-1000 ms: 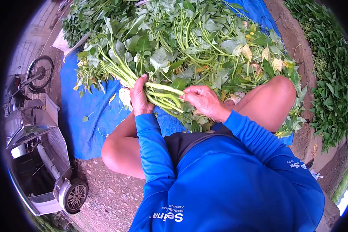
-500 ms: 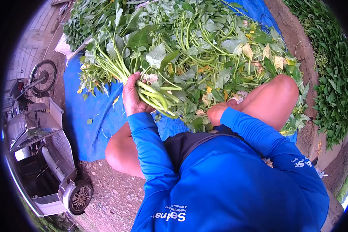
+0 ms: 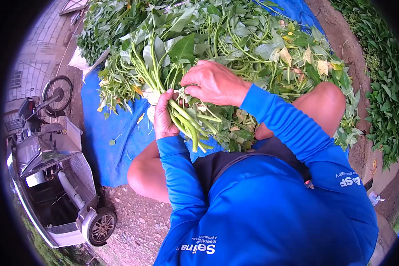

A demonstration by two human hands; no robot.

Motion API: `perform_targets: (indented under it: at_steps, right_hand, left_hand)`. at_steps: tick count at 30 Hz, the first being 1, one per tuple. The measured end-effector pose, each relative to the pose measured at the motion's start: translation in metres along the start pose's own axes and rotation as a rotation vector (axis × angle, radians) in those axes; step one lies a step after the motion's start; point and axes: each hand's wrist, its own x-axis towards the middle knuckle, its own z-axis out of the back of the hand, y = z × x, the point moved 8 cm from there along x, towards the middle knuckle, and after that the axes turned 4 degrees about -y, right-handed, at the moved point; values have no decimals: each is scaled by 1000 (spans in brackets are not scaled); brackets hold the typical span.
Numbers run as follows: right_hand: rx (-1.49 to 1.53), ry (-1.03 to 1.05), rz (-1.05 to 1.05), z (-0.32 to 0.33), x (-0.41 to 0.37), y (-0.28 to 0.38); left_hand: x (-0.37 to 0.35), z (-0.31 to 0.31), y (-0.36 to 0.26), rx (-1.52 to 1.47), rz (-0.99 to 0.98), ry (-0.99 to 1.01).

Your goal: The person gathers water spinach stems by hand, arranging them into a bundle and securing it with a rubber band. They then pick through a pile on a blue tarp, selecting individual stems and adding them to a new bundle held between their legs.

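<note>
My left hand (image 3: 165,116) is wrapped round a bunch of water spinach (image 3: 157,73), with thick pale-green cut stems (image 3: 188,122) pointing down toward my lap and leaves fanning out above. Over the bunch's right side reaches my right hand (image 3: 215,83), its thumb and fingers pinched together by the stems. A thin bit of greenery shows at those fingertips, though the fingers hide most of it. Behind both hands spreads a large heap of water spinach (image 3: 235,40), some leaves yellowed.
A blue tarp (image 3: 104,142) lies under the heap, in front of my folded legs. On the left, over gravel, stands a vehicle with a sidecar (image 3: 53,177). Leafy plants (image 3: 388,88) line the right side beyond a strip of soil (image 3: 350,48). A pale sack (image 3: 78,60) lies at the heap's left.
My right hand has risen from beside my right leg to the bunch and now pinches at it. The left hand keeps its grip; the whole view has shifted slightly.
</note>
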Motion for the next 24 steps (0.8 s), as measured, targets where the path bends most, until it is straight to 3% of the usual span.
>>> perform_targets:
  at_steps: [2, 5, 8, 9, 12, 18, 19, 22, 24]
  right_hand:
    - [-34, 56, 26, -16, -1, -2]
    - [-156, 19, 84, -9, -10, 11]
    - [-282, 38, 37, -4, -27, 20]
    - [-207, 156, -70, -8, -35, 13]
    - [-14, 210, -357, -13, -54, 5]
    - [143, 185, -526, -9, -124, 9]
    - [124, 242, -553, -10, -136, -2]
    - [-289, 970, -578, -7, -172, -51]
    - [-154, 397, -623, 9, -132, -90]
  left_hand:
    - [3, -3, 4, 4, 35, 114]
    - [-7, -5, 1, 94, -15, -38]
    - [6, -4, 5, 47, -14, 58]
    - [9, -3, 5, 64, -37, 44]
    - [15, -2, 1, 103, -102, -19]
    - [25, 19, -15, -8, -174, -206]
    - [21, 20, -25, 33, -187, -208]
    - [9, 18, -34, 49, -188, -211]
    - [18, 28, -30, 47, -239, -260]
